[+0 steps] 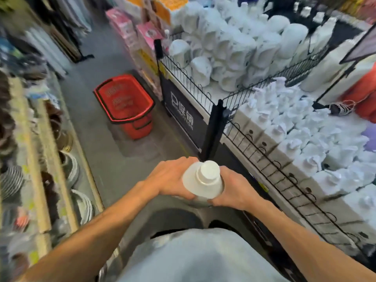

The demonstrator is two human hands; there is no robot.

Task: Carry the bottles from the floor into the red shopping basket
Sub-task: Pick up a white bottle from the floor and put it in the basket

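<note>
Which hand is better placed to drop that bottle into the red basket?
Left, probably. The left hand and right hand both hold the bottle, but the red basket stands on the floor ahead, to the left.

The person wears a pale grey-blue top (193, 259) that fills the near middle of the view. It is plain cloth with soft folds and a rounded outline. The left forearm (91, 231) and the right forearm (305, 237) are bare along all the length that shows, right to the near corners. The left hand (171, 178) and the right hand (236, 190) are bare too. Just beyond the top lie dark grey curved shapes (175, 218) — whether they are trouser legs is too blurred to tell.
</note>
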